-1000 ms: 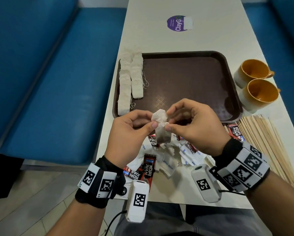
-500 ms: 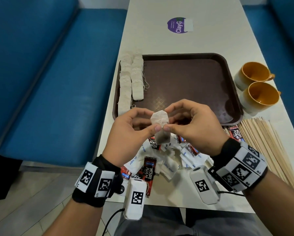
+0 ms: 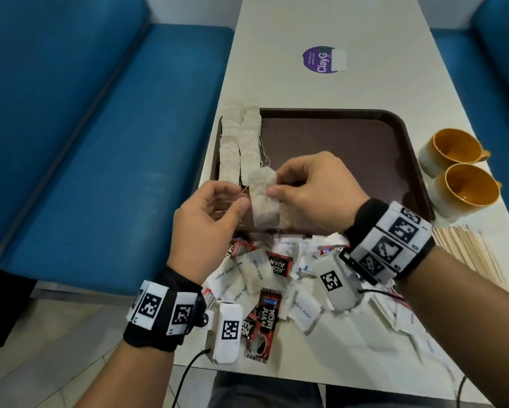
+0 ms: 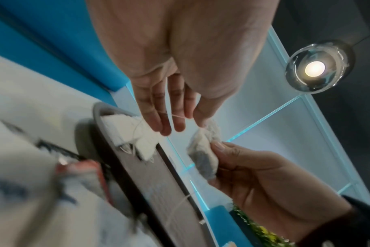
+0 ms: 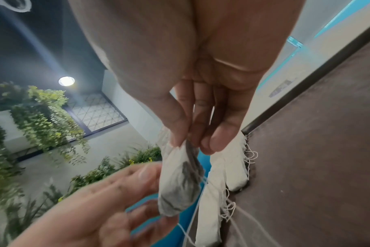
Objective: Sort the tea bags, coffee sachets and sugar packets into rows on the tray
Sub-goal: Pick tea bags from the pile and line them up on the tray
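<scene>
- Table (image 3: 365, 30): pale top running from me toward 12 o'clock, blue bench seats (image 3: 85, 142) along both sides.
- Tray (image 3: 350, 148): dark brown, square to me at 12 o'clock, most of its floor bare.
- Pile of sachets and packets (image 3: 276, 290): loose on the table at 6 o'clock of the tray, under my wrists. Red-and-black coffee sachets (image 3: 263, 322) mixed with white sugar packets (image 3: 304, 310); not sorted.
- Two mugs (image 3: 465, 189): orange inside, just beside the tray at its 3 o'clock, touching or nearly so.
- Wooden stirrers (image 3: 468, 254): a fanned bundle at 6 o'clock of the mugs.
- Tea-bag rows (image 3: 241, 142): two lines of pale bags side by side along the tray's 9 o'clock edge, strings trailing onto the tray floor; far ends overlap the rim.
- My right hand (image 3: 315, 189): thumb and fingers pinching the tea bag (image 3: 265, 198) at its upper edge. In the right wrist view the bag (image 5: 180, 180) hangs down from that pinch, dark leaf showing through the paper.
- My left hand (image 3: 212, 216): at 9 o'clock of the bag, thumb tip against its side, fingers loosely curled. In the left wrist view the string (image 4: 175, 116) runs across my fingers (image 4: 156, 117); whether I truly grip it, cannot tell.
- The held bag is in the air over the tray's near edge, just at 6 o'clock of the inner row.
- Purple round sticker (image 3: 321, 58): on the table at 12 o'clock, well apart from the tray.
</scene>
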The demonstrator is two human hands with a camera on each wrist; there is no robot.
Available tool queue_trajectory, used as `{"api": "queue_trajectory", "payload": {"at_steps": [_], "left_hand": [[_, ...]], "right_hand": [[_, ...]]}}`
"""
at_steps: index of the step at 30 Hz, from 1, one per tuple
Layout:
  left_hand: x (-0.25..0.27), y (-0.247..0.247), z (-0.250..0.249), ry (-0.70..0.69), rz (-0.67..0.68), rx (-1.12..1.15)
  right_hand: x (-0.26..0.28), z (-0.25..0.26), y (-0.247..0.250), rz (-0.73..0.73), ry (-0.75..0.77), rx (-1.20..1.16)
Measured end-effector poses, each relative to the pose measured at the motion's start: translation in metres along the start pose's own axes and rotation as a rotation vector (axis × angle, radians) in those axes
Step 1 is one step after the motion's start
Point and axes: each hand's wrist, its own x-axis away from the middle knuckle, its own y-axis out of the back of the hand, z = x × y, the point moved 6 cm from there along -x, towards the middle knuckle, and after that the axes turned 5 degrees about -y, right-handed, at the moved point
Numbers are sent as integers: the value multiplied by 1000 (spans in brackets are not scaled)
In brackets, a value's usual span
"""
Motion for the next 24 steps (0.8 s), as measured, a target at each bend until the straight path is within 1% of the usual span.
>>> {"api": "queue_trajectory", "payload": {"at_steps": [2,6,9,14,18,20,24], "left_hand": [[-7,9,10,7,-14,-90],[-16,18,24,12,16,-279],[-22,17,32,-6,74,-380],[-28,1,35,-116,222,-555],[-26,-14,33,-198,355,-723],[-25,-16,33,-199,379,-757],[-24,-12,31,-200,370,-755]], "right_hand": [[-20,-3,-1,15,-57,-87],[-49,-12,-15,84,-176,-213],[-64,-22,-35,129,-238,-140],[-76,-35,-53,147,-317,-114],[-80,-37,-56,145,-348,-84],[-81,-36,-55,127,-360,-100],[-86,-36,-54,75,-417,-130]]}}
